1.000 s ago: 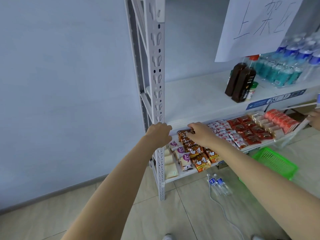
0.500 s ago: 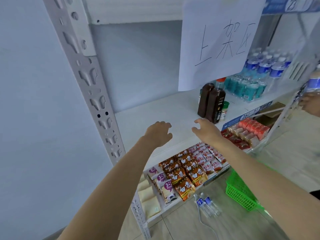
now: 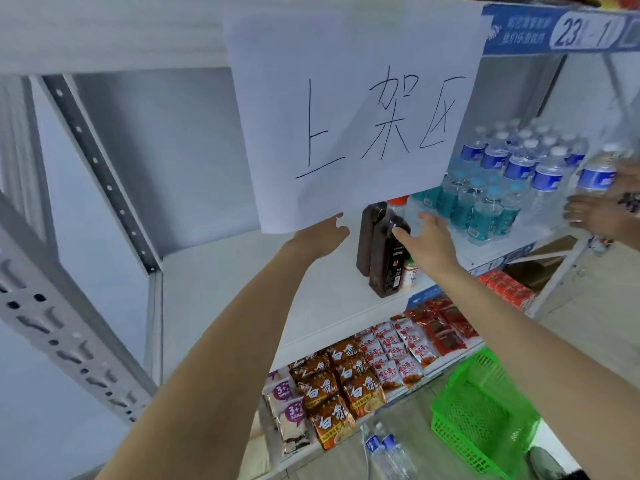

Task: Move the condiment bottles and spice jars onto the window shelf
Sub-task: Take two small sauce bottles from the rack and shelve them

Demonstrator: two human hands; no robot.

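Observation:
Two tall dark sauce bottles stand on the white middle shelf [image 3: 214, 292]: the front dark bottle [image 3: 386, 265] and the rear dark bottle [image 3: 367, 237]. A small spice jar [image 3: 410, 273] stands just right of the front bottle, and a red-capped bottle [image 3: 398, 204] shows behind them. My right hand [image 3: 427, 242] reaches over the front bottle with fingers spread, a fingertip at its top. My left hand [image 3: 320, 235] hovers open just left of the bottles, below the paper sign, holding nothing.
A hand-written paper sign [image 3: 353, 116] hangs over the shelf front. Several water bottles [image 3: 512, 174] fill the shelf's right side, where another person's hand [image 3: 604, 211] holds one. Snack packets [image 3: 349, 386] line the lower shelf. A green basket [image 3: 485, 414] and loose water bottles [image 3: 384, 448] lie on the floor.
The view has risen from the snack shelf to the middle shelf. Both my hands moved up and forward, from the shelf edge to the dark bottles.

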